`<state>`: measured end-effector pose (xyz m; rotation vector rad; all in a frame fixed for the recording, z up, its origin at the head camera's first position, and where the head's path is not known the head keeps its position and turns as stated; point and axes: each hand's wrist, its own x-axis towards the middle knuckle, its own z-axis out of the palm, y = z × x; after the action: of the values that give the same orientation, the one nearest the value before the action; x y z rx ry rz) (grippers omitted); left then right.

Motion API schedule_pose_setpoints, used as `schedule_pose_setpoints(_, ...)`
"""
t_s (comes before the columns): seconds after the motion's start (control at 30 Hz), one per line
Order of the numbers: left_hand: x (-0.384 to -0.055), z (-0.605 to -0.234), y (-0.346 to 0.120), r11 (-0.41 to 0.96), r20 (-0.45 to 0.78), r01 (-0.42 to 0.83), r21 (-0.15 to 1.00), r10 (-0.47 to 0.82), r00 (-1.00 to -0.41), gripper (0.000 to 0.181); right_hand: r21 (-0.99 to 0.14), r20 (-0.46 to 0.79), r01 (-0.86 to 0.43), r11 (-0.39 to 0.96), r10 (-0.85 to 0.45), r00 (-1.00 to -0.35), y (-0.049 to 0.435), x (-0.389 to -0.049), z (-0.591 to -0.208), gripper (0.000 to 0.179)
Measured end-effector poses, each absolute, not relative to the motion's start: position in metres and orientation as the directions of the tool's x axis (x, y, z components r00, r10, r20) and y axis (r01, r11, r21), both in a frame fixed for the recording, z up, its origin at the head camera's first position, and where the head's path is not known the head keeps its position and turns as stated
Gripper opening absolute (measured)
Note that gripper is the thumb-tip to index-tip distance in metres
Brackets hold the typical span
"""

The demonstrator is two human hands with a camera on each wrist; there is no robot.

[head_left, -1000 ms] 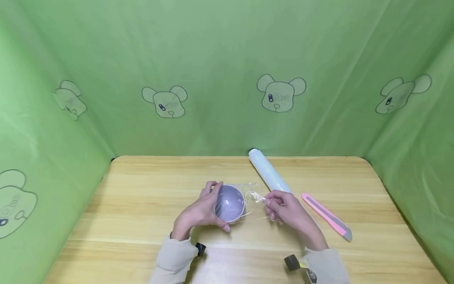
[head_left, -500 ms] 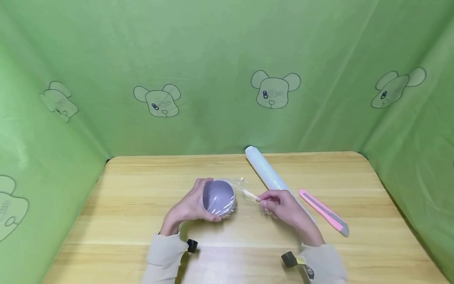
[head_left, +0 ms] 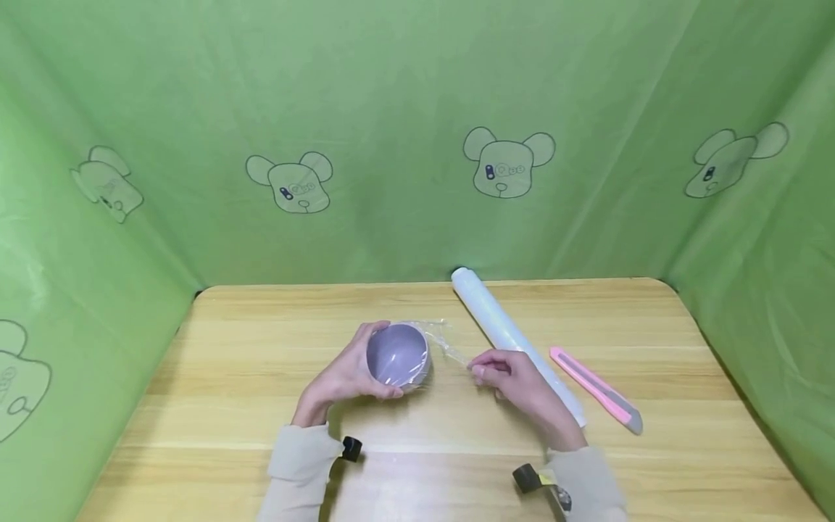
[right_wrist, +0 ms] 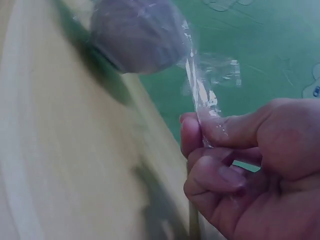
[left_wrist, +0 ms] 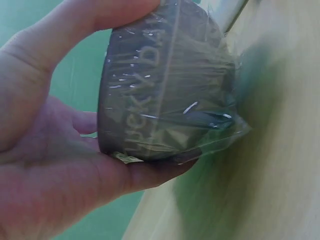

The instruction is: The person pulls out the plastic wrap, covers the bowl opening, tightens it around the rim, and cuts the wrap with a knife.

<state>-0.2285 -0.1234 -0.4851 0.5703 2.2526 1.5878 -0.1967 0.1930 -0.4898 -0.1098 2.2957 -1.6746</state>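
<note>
A grey-purple bowl [head_left: 399, 354], tilted on its side a little above the table, is held by my left hand [head_left: 346, 370], thumb and fingers spread around its rim. Clear plastic wrap covers the bowl; in the left wrist view the film lies wrinkled over raised lettering on the bowl's wall [left_wrist: 142, 95]. My right hand [head_left: 515, 380] pinches a gathered tail of the plastic wrap [head_left: 450, 350] between thumb and index finger. In the right wrist view that strip of film [right_wrist: 197, 87] runs taut from the bowl to the fingertips.
A white roll of plastic wrap [head_left: 485, 304] lies diagonally behind and partly under the right forearm. To its right rests a pink and grey utility knife [head_left: 596, 390]. Green curtains [head_left: 398, 145] with bear-head prints enclose the wooden table [head_left: 280, 326] at the back and sides.
My left hand has lifted and tilted the bowl, shifting it left and away from me. The right hand has kept its pinch on the film, moving slightly left.
</note>
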Motion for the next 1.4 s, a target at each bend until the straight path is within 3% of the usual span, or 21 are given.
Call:
schedule_pose_setpoints(0.13,-0.231,-0.488,-0.123,0.276,-0.017,0.140,0.951,0.500,-0.866,0.119,-0.931,-0.151,0.063,0.358,-0.222,-0.963,0.193,-0.196,-0.491,0.018)
schedule_pose_setpoints(0.27,-0.231,-0.487,-0.123,0.266,-0.020,0.136,0.954,0.511,-0.859,0.120,-0.849,-0.083,-0.018,0.528,-0.167,-0.983,0.181,-0.196,-0.497,0.007)
schedule_pose_setpoints(0.43,-0.230,-0.485,-0.121,0.249,-0.027,0.123,0.961,0.525,-0.851,0.121,-0.737,0.021,-0.080,0.671,-0.095,-0.995,0.160,-0.193,-0.508,0.011)
schedule_pose_setpoints(0.8,-0.232,-0.487,-0.108,0.154,0.012,0.126,0.980,0.585,-0.811,0.119,-0.730,0.094,-0.125,0.672,-0.082,-0.992,0.137,-0.194,-0.516,0.014)
schedule_pose_setpoints(1.13,-0.222,-0.495,-0.102,0.125,-0.007,0.087,0.988,0.608,-0.794,0.118,-0.850,0.019,-0.013,0.527,0.006,-1.000,0.126,-0.188,-0.527,0.017)
schedule_pose_setpoints(1.3,-0.223,-0.495,-0.102,0.104,-0.010,0.066,0.992,0.601,-0.799,0.118,-0.969,-0.131,0.131,0.207,0.016,-0.991,0.125,-0.191,-0.531,0.022)
schedule_pose_setpoints(1.4,-0.228,-0.493,-0.101,0.096,0.002,0.076,0.992,0.610,-0.792,0.118,-0.970,-0.244,0.244,-0.017,0.005,-0.970,0.127,-0.196,-0.530,0.024)
